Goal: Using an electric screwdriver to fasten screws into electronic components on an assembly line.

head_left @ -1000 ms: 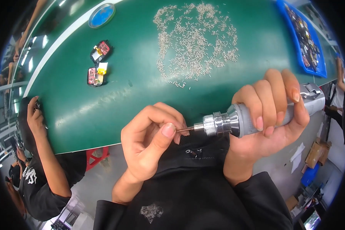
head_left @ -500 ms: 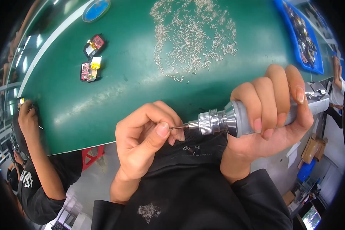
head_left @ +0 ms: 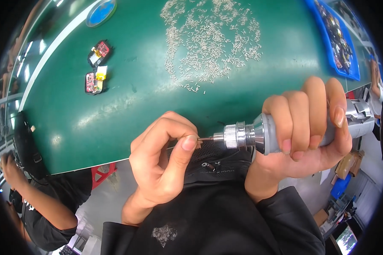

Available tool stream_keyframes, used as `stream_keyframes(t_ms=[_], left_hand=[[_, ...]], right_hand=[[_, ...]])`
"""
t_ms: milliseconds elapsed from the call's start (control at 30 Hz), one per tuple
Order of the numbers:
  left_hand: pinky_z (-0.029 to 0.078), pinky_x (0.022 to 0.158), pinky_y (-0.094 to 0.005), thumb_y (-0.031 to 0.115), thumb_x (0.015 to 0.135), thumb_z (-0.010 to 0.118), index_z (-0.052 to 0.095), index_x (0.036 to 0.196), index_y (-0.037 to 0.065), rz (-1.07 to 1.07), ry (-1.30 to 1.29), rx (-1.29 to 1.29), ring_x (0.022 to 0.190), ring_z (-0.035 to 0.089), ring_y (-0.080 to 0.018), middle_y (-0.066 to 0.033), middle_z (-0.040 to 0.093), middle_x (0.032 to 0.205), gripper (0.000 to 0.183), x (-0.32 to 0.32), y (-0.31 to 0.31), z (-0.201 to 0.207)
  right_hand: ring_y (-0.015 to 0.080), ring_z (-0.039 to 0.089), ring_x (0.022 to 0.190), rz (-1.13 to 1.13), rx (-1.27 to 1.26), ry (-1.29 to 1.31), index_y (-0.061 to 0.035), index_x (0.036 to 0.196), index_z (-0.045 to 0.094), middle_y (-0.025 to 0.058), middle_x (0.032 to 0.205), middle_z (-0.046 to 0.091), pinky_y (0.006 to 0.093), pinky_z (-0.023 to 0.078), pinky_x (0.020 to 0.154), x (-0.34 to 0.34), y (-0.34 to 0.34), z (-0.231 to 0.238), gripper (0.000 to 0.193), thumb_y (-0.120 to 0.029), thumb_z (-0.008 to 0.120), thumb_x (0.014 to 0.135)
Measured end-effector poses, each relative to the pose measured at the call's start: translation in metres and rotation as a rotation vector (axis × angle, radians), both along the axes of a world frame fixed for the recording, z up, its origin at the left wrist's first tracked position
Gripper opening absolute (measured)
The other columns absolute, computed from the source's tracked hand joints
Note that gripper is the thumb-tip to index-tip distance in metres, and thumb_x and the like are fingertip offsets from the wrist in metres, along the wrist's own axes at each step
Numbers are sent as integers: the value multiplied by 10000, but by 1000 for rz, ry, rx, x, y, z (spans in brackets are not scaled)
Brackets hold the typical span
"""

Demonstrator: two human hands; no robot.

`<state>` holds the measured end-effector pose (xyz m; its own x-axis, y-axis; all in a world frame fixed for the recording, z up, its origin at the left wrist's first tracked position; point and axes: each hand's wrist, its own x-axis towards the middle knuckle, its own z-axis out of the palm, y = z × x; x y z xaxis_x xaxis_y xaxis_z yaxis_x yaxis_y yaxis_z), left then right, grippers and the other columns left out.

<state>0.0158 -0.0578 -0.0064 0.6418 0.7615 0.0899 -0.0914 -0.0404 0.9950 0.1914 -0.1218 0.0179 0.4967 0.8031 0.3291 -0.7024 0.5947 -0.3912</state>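
Note:
My right hand (head_left: 304,123) is wrapped around a grey electric screwdriver (head_left: 264,134) with a ridged silver collar, held level and pointing left. Its thin bit (head_left: 206,138) runs into the fingertips of my left hand (head_left: 164,148). There, thumb and forefinger pinch together at the bit's tip; whether a small part sits between them is hidden. Both hands are above my lap at the near table edge. Beyond them, many small silver pin-like pieces (head_left: 208,46) lie scattered on the green table (head_left: 136,110).
Two small open black devices with red circuit boards (head_left: 90,83) lie at left, below a round dish with blue inside (head_left: 101,13). A blue tray (head_left: 353,70) of parts stands far right. A co-worker's arm (head_left: 42,199) and a black bag (head_left: 27,148) are at left.
My left fingertips and the screwdriver have shifted slightly right; less of the bit shows between them. At left, the co-worker's hand has moved down and away from the table.

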Motion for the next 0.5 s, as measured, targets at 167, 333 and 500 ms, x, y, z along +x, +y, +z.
stream_keyframes(t_ms=[167, 333, 500], left_hand=[[443, 610, -249, -66, 865, 591, 568, 804, -56, -28, 42, -22, 657, 540, -142, -117, 599, 757, 66, 4, 1, 1], [457, 630, -257, -14, 893, 589, 596, 856, -64, -66, 128, 80, 673, 557, -154, -123, 620, 800, 63, 8, 9, -2], [464, 666, -248, 64, 907, 598, 617, 1005, -90, 185, 100, 134, 714, 585, -159, -147, 643, 891, 183, 15, 23, 22]], right_hand=[[117, 434, 490, -2, -41, 17, -54, 902, 482, 20, 647, 435, 278, 405, 515, 6, 0, -8, 119, -148, 551, 877], [116, 415, 472, -26, -33, 69, -53, 908, 482, 20, 645, 420, 276, 392, 516, 11, 7, -16, 112, -157, 521, 898], [107, 384, 450, -133, -21, 113, -63, 894, 474, 11, 631, 394, 275, 385, 508, 18, 5, -12, 108, -166, 499, 910]])
